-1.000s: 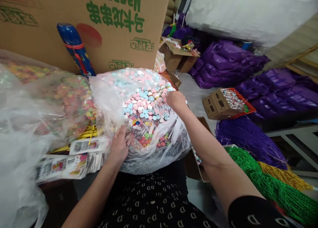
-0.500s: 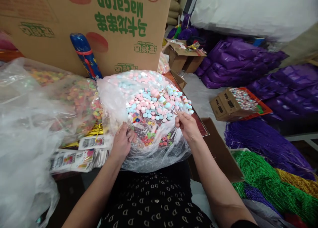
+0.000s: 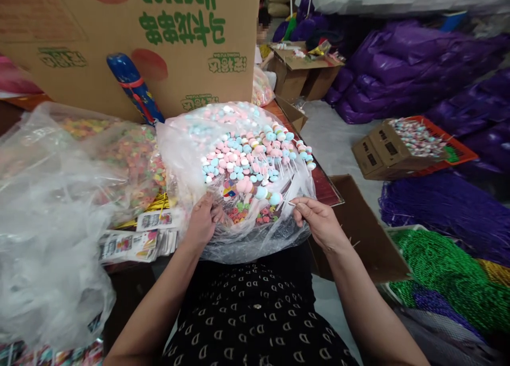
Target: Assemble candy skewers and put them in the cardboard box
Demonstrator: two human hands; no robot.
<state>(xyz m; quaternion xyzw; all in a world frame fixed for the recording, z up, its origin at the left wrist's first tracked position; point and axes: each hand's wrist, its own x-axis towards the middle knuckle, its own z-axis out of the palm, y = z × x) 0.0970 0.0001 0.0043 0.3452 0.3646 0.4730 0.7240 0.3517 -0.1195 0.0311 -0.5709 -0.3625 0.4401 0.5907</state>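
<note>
My right hand (image 3: 314, 220) pinches the white stick of a candy skewer (image 3: 261, 193). Pink, cream and blue sweets run along the skewer, pointing left. Closed fingers of my left hand (image 3: 206, 215) grip a small clear packet with a colourful print (image 3: 229, 189), close to the skewer's pink end. Most of the packet's clear film is hard to make out. Both hands are over a big clear plastic bag (image 3: 255, 249). Loose pink, blue and white candies (image 3: 235, 156) fill its far part, and finished-looking skewers (image 3: 281, 148) lie at their right. Fruit-coloured candy rings (image 3: 239, 213) show beneath the skewer.
Left are a bag of candy rings (image 3: 127, 153), printed packets (image 3: 131, 245) and gold ties (image 3: 159, 202). A large carton (image 3: 179, 74) stands behind, with a blue case (image 3: 133, 87) against it. An open carton (image 3: 358, 222) stands right, near green strands (image 3: 434, 265).
My right hand has drawn the skewer out of the pile, nearer to me and slightly right. The left hand and packet have shifted a little right. The view has turned slightly.
</note>
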